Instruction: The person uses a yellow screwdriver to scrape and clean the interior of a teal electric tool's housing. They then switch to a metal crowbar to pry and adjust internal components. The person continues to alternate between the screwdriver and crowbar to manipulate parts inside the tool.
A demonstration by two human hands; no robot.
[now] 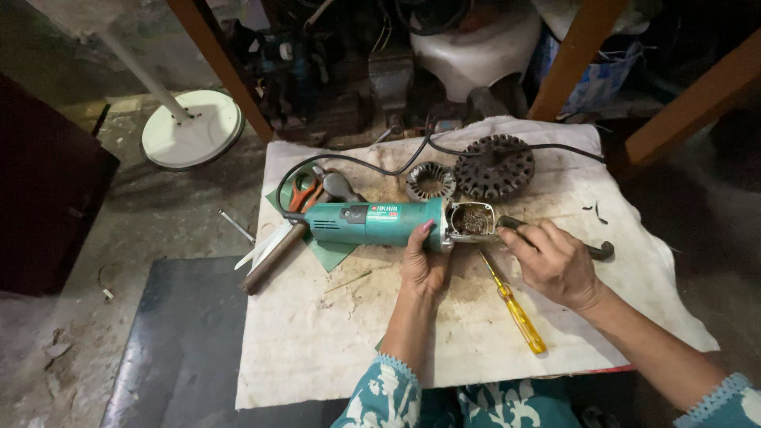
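Left hand (422, 265) grips grinder (380, 223), axis left-right, head rightward; right hand (555, 261) holds tool (596, 250).

Left hand (422, 265) gripping, right hand (555, 261) curled.

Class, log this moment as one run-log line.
left hand: grips green angle grinder | right hand: holds dark tool at its open head | yellow screwdriver: on cloth

A dusty concrete floor (95, 349) is seen lower left; a white fan base (193, 128) upper left; wooden posts (575, 55) above.
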